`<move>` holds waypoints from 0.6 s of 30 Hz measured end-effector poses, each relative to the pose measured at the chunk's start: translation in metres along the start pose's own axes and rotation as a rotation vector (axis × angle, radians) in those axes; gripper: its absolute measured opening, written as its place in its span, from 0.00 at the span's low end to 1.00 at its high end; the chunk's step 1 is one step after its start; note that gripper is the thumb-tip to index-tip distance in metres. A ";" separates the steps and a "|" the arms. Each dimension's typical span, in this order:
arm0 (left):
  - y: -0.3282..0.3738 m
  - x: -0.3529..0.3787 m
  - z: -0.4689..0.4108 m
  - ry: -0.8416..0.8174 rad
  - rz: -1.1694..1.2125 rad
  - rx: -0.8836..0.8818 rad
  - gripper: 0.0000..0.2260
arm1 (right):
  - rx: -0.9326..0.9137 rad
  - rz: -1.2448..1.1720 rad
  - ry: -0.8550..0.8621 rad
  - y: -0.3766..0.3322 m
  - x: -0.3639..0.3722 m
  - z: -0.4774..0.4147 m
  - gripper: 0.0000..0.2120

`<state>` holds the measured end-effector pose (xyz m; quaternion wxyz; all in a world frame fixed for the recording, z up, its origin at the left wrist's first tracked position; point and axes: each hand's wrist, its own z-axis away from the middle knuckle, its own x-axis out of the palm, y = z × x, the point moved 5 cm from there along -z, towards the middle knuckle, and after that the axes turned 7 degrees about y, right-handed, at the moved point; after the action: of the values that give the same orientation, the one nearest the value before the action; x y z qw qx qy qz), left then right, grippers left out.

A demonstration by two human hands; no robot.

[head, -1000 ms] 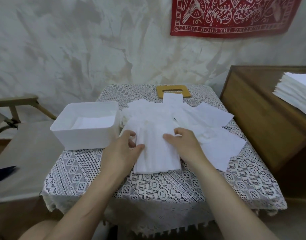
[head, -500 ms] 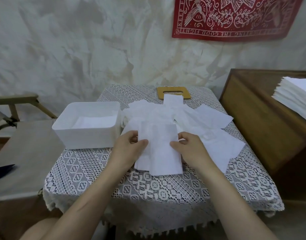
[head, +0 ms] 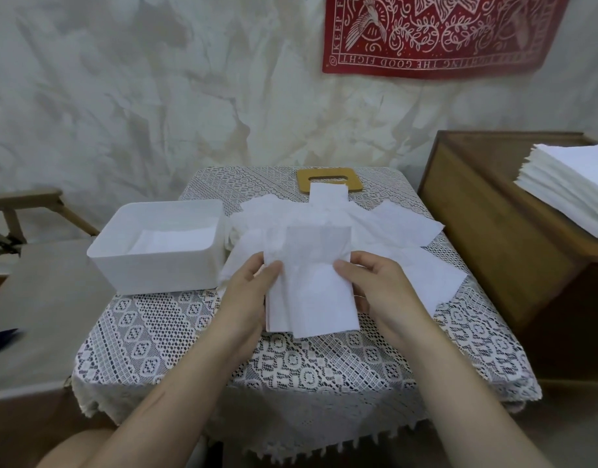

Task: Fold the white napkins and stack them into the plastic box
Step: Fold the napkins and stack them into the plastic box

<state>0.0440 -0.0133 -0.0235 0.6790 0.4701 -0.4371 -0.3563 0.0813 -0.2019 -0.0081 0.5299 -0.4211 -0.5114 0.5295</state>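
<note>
Fingers point(head: 274, 268) — left hand point(head: 250, 290), right hand point(head: 375, 285) — in a pinch on the folded napkin point(head: 314, 285), now higher.

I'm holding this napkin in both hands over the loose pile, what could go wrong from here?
The napkin pinched by the left hand and right hand shows uneven layers at its near edge; the fold may end crooked. It overlaps the loose napkins, which could drag along. The plastic box sits near the left edge of the table; a bump might shift it.
</note>
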 end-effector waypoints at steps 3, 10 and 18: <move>-0.001 0.005 0.001 -0.017 0.058 -0.026 0.10 | -0.003 -0.003 -0.023 0.001 0.004 0.000 0.05; -0.004 0.013 0.007 -0.085 0.141 -0.091 0.13 | -0.034 0.065 0.040 0.006 0.012 -0.005 0.08; -0.009 0.013 0.006 -0.073 0.071 -0.026 0.15 | -0.132 0.189 0.094 0.003 0.012 -0.004 0.04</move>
<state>0.0419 -0.0297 -0.0281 0.6810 0.4320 -0.4734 -0.3543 0.0839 -0.1890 -0.0104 0.4722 -0.5257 -0.4777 0.5220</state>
